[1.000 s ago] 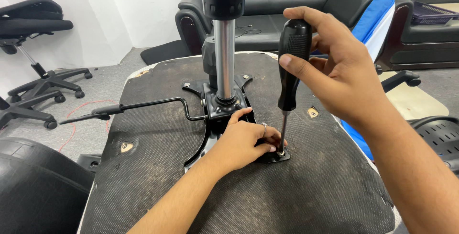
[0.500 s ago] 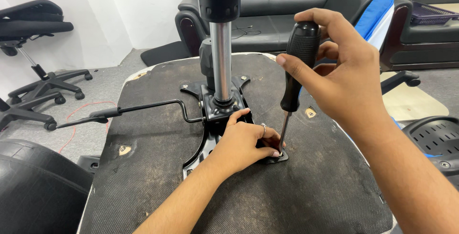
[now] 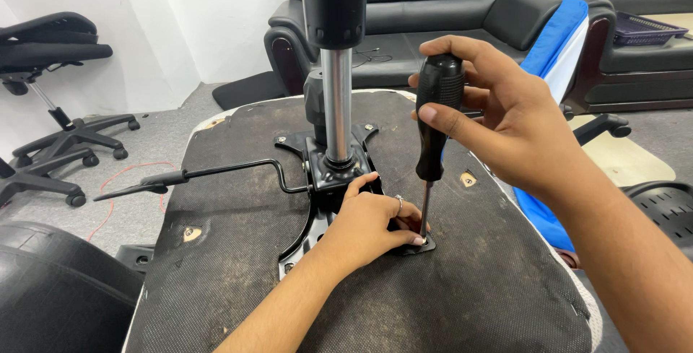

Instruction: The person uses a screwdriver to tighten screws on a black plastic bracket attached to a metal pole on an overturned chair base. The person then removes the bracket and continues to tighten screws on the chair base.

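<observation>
Bottom left of frame: a black rounded cushion [image 3: 50, 288], part cut off by the edge. Next to it, filling the bottom centre, is the underside of an upturned chair seat [image 3: 238, 252], dark and worn, w/ white edge at the right.

On this seat, centre of frame, the left hand [image 3: 372, 223] lies flat-ish, fingers curled, w/ a ring on one finger. Its fingertips press beside the screwdriver tip, on the corner of the black metal mounting plate [image 3: 317, 212]. It holds nothing closed; it only steadies the plate and the tip.

The right hand [image 3: 498, 122], centre right, is closed around the black handle of the screwdriver [image 3: 433, 136]. The tool stands nearly upright, shaft going down to the plate corner [image 3: 417, 246], just beside the left fingertips. If the tip sits in a screw I cannot tell, the fingers hide it.

Behind the left hand, the chrome gas cylinder [image 3: 337, 100] rises straight from the plate, w/ a black sleeve at the top of the frame. A thin black lever [image 3: 216, 174] goes out from the plate to the left.

Far: upper left, office chairs [image 3: 58, 93] on grey floor [image 3: 144, 201]; top centre to right, a black leather sofa [image 3: 433, 6]; right, a blue and white cover [image 3: 559, 42]; a purple basket [image 3: 642, 29] at upper right.
</observation>
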